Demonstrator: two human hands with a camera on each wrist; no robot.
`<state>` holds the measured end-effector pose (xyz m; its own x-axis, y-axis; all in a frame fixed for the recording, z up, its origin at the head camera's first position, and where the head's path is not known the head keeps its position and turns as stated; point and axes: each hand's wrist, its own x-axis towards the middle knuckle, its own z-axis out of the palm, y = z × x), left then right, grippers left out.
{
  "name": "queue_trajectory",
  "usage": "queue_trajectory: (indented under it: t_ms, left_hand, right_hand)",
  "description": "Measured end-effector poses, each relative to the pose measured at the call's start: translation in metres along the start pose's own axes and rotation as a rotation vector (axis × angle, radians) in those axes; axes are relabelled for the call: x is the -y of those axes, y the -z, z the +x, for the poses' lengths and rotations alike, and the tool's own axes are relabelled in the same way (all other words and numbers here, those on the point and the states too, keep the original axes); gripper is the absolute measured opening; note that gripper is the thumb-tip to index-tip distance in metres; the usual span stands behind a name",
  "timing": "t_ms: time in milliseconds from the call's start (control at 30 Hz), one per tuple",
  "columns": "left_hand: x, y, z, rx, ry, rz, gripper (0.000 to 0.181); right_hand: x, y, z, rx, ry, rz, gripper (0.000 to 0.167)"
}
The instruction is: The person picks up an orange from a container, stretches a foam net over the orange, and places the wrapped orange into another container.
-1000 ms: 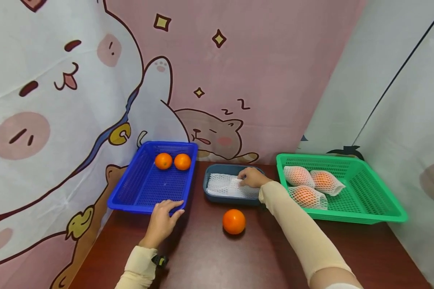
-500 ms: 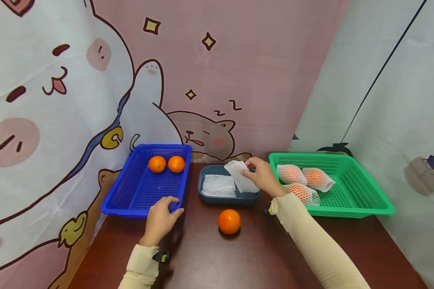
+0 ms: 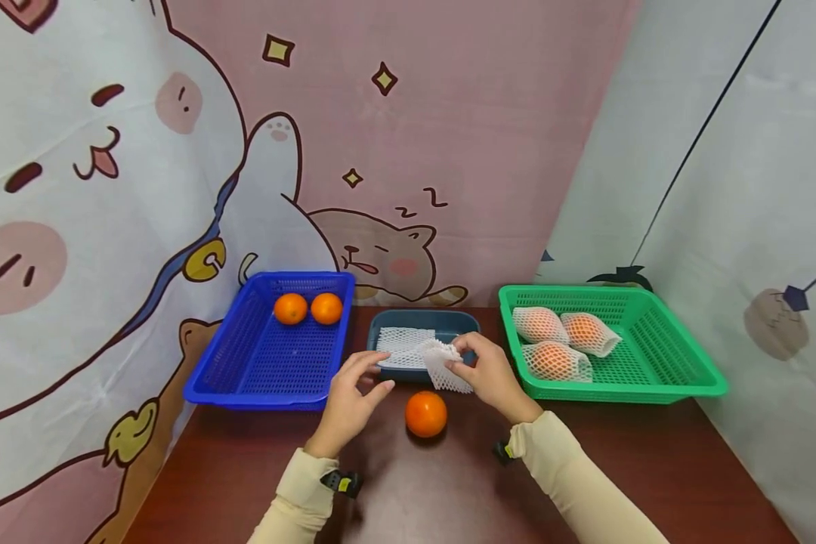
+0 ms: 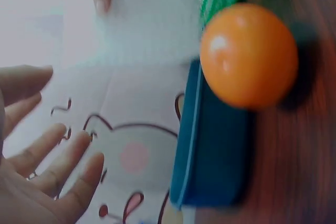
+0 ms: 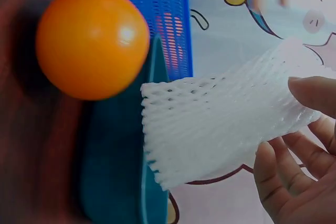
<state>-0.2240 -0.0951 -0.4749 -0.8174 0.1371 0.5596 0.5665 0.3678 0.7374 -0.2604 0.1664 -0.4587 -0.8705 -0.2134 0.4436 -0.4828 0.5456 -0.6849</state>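
Sleeve In Grip, Orange On Table

We hold a white foam net sleeve (image 5: 215, 124) in the right grip (image 3: 491, 374), pinched between thumb and fingers at one end. The sleeve is flat, and its free end hangs over the front of the tray, near the loose orange but with no fruit inside it. The left grip (image 3: 349, 397) holds nothing; its fingers are spread, and it is apart from the sleeve.

We judge the step in hand to be bringing the sleeve to the loose orange (image 3: 426, 414), which rests on the table (image 3: 408, 499) in front of the tray, between our two hands. The next move appears to call for both grips: the left should take the sleeve's end so that we can part the flattened mesh before fitting it around the fruit.

Containers, outward from the grip:

1. Dark blue tray (image 3: 459, 326), directly behind the orange: more flat foam nets (image 3: 403, 346) lie inside, count unclear.
2. Green basket (image 3: 659, 363), to the right: three sleeved fruits (image 3: 556, 361) sit grouped toward its left side.
3. Blue basket (image 3: 285, 366), to the left: two bare oranges (image 3: 326, 308) sit side by side toward the back.
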Motion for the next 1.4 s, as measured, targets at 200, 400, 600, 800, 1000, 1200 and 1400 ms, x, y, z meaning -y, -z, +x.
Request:
queue_trajectory:
  t_ms: [200, 400, 600, 800, 1000, 1200, 1400]
  left_hand:
    - [-0.012, -0.021, 0.012, 0.093, -0.084, -0.023, 0.032]
    - [-0.014, -0.031, 0.015, 0.144, -0.05, -0.004, 0.024]
    - [-0.009, -0.035, 0.01, 0.148, -0.003, -0.018, 0.018]
    - [-0.006, -0.04, 0.007, 0.084, 0.014, 0.017, 0.018]
    - [-0.004, -0.047, 0.004, 0.05, 0.023, 0.101, 0.009]
    - [-0.005, -0.05, 0.001, 0.089, 0.008, 0.116, 0.019]
    - [-0.008, -0.055, -0.002, 0.126, 0.022, 0.084, 0.036]
  right_hand:
    - [0.0, -0.011, -0.011, 0.008, 0.04, 0.034, 0.024]
    - [-0.002, -0.019, -0.019, 0.042, 0.07, 0.088, 0.025]
    - [-0.007, -0.027, -0.026, 0.061, 0.112, 0.104, 0.026]
    - [-0.01, -0.035, -0.031, 0.092, 0.144, 0.131, 0.028]
    - [-0.007, -0.037, -0.037, 0.136, 0.081, 0.165, 0.023]
    - [0.003, -0.039, -0.036, 0.09, -0.09, 0.046, 0.033]
    - [0.007, -0.042, -0.035, 0.021, -0.131, -0.056, 0.05]
